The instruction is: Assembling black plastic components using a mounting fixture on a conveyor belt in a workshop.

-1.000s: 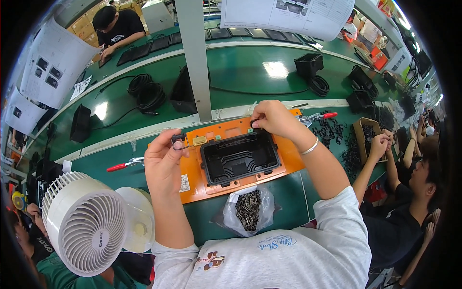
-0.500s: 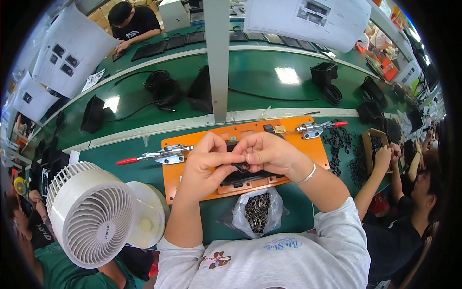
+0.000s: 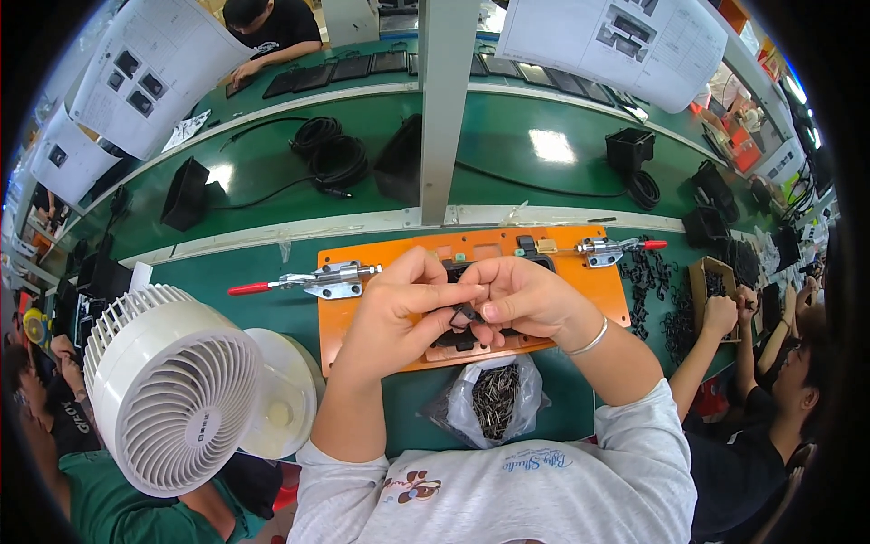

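Note:
Between my two hands is a small black part [image 3: 463, 315], too small and too covered by fingers to name more closely. My left hand [image 3: 412, 304] pinches it from the left. The thumb and fingers of my right hand [image 3: 521, 299] close on its other side. Both hands hover over an orange fixture plate [image 3: 344, 331]. A black frame-like piece [image 3: 541, 261] lies in the plate's recess, partly hidden beneath my hands. Toggle clamps with red handles, a left one [image 3: 333, 279] and a right one [image 3: 605, 251], are mounted at the plate's ends.
Close to my body lies a clear bag [image 3: 453, 394] of small metal pins [image 3: 496, 399]. A white fan [image 3: 172, 390] stands at my left. Loose black clips [image 3: 639, 281] and a cardboard box [image 3: 698, 272] are at the right, beside a co-worker's hands [image 3: 732, 308]. A metal post [image 3: 444, 127] rises behind the plate.
The whole scene has shifted slightly right in the view. My hands still hold the small black part together, which now shows a little more between the fingertips.

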Motion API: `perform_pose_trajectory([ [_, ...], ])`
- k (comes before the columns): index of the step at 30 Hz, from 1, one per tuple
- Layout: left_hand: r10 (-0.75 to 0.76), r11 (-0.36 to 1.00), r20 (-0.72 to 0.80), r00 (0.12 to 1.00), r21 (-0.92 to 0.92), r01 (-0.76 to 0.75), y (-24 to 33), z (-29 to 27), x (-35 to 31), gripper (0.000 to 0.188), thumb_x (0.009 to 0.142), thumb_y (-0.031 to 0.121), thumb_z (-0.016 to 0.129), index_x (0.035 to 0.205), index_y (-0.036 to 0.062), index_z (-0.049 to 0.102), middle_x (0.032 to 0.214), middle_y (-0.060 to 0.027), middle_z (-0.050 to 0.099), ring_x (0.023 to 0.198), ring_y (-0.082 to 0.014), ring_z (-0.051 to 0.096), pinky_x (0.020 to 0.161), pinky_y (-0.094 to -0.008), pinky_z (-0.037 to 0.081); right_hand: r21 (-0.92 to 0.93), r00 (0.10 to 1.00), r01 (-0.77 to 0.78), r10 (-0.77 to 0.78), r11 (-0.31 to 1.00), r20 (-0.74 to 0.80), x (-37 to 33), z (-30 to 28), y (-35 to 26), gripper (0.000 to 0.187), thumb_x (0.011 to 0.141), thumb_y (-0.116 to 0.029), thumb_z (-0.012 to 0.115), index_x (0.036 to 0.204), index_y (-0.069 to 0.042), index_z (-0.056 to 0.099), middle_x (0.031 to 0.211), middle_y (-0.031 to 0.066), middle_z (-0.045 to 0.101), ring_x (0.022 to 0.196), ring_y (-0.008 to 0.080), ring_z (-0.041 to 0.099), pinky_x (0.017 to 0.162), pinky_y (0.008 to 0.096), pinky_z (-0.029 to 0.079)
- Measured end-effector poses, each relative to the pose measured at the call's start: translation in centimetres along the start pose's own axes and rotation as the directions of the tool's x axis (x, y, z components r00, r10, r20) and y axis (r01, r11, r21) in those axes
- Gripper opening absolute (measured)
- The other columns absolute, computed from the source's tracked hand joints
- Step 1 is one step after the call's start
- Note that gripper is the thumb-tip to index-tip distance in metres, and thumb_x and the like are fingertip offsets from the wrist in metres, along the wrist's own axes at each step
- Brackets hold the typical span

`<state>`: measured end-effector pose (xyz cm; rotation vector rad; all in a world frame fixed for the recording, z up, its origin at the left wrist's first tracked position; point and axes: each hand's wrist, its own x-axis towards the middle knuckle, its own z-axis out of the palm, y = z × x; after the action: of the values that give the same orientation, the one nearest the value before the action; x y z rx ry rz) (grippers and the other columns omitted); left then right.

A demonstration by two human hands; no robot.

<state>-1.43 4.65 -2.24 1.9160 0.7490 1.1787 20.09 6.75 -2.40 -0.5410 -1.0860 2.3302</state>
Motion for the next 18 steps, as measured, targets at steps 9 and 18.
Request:
perform_pose_trajectory([
  [9,0.049,0.992,0.041,0.998,0.117,-0.054,1.0,-1.9,0.2,0.045,0.07,0.002,0.077,0.113,0.0022,0.065,0.093,-0.0065,0.056,0.079,-0.0168,0.056,0.065,-0.0275,0.046,0.025,0.985,0.014,-0.01,1.0,-0.172,0.2,0.4,-0.8,0.014,0.088,-0.007,0.066,0.095,-0.002,0.056,0.097,0.0147,0.066,0.08,0.0198,0.069,0.058,0.0258,0.057],
  [18,-0.04,0.953,-0.165,0.985,0.291,0.087,0.4,-1.5,0.2,0.035,0.067,0.003,0.079,0.1,0.0037,0.066,0.079,-0.007,0.056,0.071,-0.0186,0.057,0.06,-0.0281,0.046,-0.739,0.773,0.241,-0.585,0.63,-0.247,2.8,-2.8,-0.8,0.018,0.082,0.006,0.066,0.098,0.0,0.06,0.09,0.0058,0.067,0.076,0.0084,0.061,0.069,0.022,0.052],
])
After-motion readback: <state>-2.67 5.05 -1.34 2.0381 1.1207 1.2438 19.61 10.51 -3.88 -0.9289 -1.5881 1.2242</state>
